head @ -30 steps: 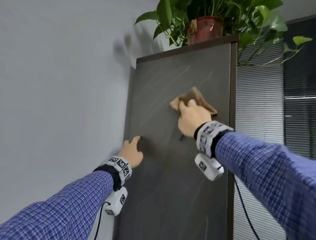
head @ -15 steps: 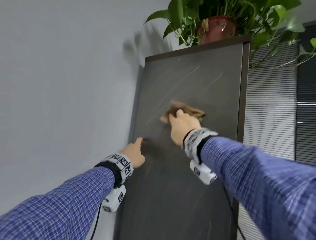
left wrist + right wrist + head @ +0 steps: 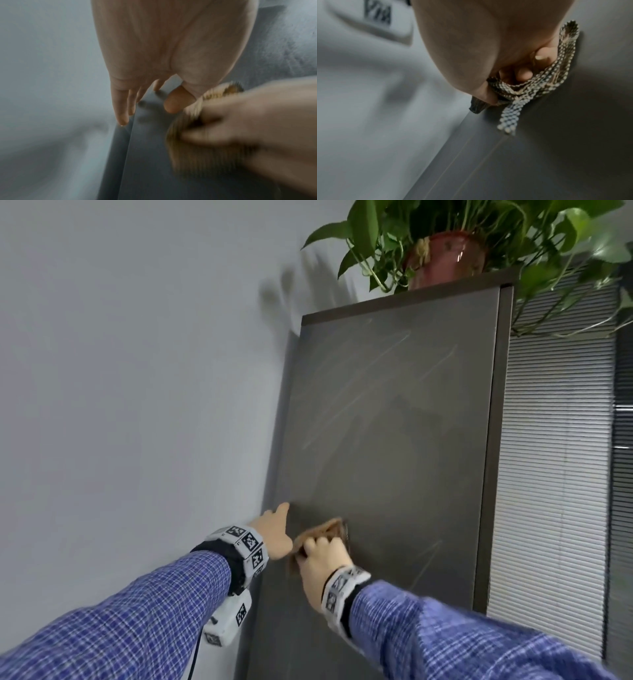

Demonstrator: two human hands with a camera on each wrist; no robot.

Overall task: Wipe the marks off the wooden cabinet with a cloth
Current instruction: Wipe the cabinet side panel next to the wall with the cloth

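A tall dark grey cabinet [image 3: 394, 412] stands against the wall, its side panel streaked with pale marks [image 3: 356, 392]. My right hand [image 3: 323, 563] grips a bunched brown cloth [image 3: 329, 530] and presses it on the panel low down near the left edge. In the right wrist view the curled fingers [image 3: 524, 73] hold the woven cloth [image 3: 537, 86] against the panel. My left hand [image 3: 275, 530] rests with straight fingers at the panel's left edge, right beside the cloth. The left wrist view shows its fingers [image 3: 122, 108] extended over the cabinet edge [image 3: 126, 148], with the cloth [image 3: 197, 155] blurred.
A potted plant in a red pot [image 3: 445, 258] sits on top of the cabinet, its vines hanging over the right side. A plain grey wall [image 3: 137, 405] lies to the left. Window blinds [image 3: 555, 474] lie to the right.
My right hand has swept the cloth down and to the left across the panel, ending next to my left hand. The left hand has stayed at the panel's edge.
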